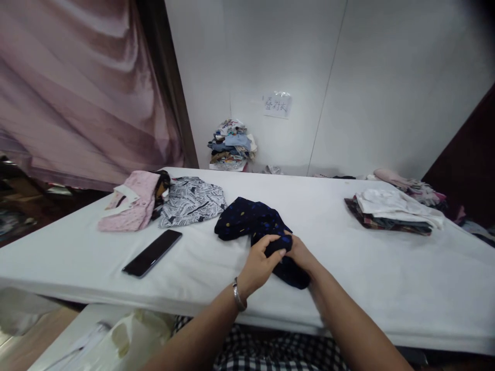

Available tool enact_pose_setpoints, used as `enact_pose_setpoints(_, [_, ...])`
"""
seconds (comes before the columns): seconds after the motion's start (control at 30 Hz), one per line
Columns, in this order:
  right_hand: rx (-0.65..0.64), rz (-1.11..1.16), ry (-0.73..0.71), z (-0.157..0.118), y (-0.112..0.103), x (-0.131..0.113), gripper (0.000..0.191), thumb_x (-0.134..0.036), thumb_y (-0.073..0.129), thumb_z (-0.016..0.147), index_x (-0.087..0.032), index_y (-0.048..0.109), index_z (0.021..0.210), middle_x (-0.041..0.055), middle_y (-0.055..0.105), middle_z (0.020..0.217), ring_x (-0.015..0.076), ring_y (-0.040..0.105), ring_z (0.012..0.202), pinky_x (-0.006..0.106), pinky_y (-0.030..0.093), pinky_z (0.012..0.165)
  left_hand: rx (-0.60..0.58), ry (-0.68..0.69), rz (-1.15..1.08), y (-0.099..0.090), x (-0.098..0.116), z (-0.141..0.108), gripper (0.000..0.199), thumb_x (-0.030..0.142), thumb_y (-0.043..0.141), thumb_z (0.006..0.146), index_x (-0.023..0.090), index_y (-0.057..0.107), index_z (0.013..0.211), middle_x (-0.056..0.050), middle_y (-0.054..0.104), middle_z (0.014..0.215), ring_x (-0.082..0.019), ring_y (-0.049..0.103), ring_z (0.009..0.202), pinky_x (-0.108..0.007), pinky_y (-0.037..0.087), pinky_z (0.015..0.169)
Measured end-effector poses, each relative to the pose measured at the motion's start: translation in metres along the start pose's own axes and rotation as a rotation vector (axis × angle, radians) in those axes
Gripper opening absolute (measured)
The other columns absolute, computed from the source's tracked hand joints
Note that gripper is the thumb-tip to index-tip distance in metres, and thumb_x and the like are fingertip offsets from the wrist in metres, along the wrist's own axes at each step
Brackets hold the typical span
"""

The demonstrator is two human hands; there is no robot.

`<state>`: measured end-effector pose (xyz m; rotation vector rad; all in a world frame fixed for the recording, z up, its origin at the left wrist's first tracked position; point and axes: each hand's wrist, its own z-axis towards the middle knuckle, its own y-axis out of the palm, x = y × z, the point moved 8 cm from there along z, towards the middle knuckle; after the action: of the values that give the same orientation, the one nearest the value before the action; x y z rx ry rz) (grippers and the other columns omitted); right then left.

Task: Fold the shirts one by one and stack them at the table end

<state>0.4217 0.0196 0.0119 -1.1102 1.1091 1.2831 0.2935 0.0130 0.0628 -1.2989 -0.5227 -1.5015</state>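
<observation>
Fingers [269, 238] of your left hand [257, 268] curl snugly round a bunched part of the dark garment [247, 217] on the tabletop [317, 206] before you, probably to keep it gathered; your right hand [300, 254] touches its right side, fingers mostly hidden, hold uncertain.

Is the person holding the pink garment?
No, the left hand and right hand are on the dark spotted garment, while the pink garment lies apart on the table.
</observation>
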Motion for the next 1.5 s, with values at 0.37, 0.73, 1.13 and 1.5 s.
enact_pose_setpoints(0.37, [0.615,0.208,-0.067,-0.083,-0.147,-0.037,0.027,-0.053,0.063,0.071,-0.028,0.07,0.078,0.0033,0.074,0.075,0.0303,0.07,0.083,0.049,0.052,0.087,0.062,0.021,0.883,-0.06,-0.057,0.031,0.067,0.027,0.07,0.072,0.024,0.045,0.134,-0.014,0.04,0.147,-0.034,0.03,0.138,-0.057,0.024,0.11])
enact_pose_setpoints(0.73, [0.761,0.119,-0.164,-0.113,-0.154,-0.086,0.034,-0.049,0.058,0.072,-0.027,0.07,0.095,0.0065,0.074,0.09,0.0303,0.068,0.093,0.049,0.051,0.091,0.219,-0.105,0.774,-0.141,-0.039,0.061,0.031,0.018,0.041,0.083,0.022,0.062,0.104,-0.003,0.071,0.096,-0.02,0.064,0.09,-0.03,0.048,0.081])
enact_pose_setpoints(1.13, [1.029,-0.221,-0.155,-0.006,-0.265,-0.131,0.05,-0.04,0.065,0.067,-0.024,0.057,0.114,0.0097,0.068,0.109,0.0279,0.064,0.101,0.042,0.053,0.08,0.318,0.062,1.033,-0.172,0.014,0.187,0.042,0.037,0.047,0.087,0.018,0.057,0.123,-0.012,0.062,0.124,-0.029,0.058,0.111,-0.039,0.043,0.093])
enact_pose_setpoints(1.5, [0.509,-0.477,0.003,-0.05,-0.138,-0.002,0.04,-0.048,0.062,0.076,-0.02,0.067,0.105,0.0098,0.071,0.106,0.026,0.064,0.102,0.046,0.047,0.095,-0.106,0.141,0.927,-0.097,-0.079,0.067,0.043,0.047,0.05,0.085,0.02,0.061,0.117,-0.011,0.06,0.126,-0.026,0.053,0.118,-0.04,0.042,0.1])
